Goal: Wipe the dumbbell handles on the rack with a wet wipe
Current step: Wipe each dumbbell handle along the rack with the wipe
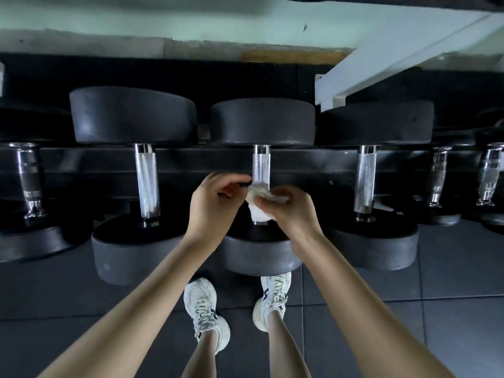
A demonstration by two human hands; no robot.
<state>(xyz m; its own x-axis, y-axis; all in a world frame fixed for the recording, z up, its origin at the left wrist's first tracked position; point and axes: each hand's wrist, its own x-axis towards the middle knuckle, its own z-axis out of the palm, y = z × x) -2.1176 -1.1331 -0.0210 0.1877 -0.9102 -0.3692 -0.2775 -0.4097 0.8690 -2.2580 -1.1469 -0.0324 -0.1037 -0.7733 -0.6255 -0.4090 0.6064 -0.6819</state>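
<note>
White crumpled wipe (257,211) in right hand (291,211) wraps knurled chrome handle (261,166)

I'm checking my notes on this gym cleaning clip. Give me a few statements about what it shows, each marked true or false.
1. The right hand grips a white wet wipe. True.
2. The wet wipe is against the middle dumbbell's knurled handle, at its near end. True.
3. The dumbbell heads are bright red. False: they are black.
4. The person wears black boots. False: they wear white sneakers with dark accents.
5. The left hand hangs at the person's side. False: it is raised right beside the same handle, fingers curled.
</note>
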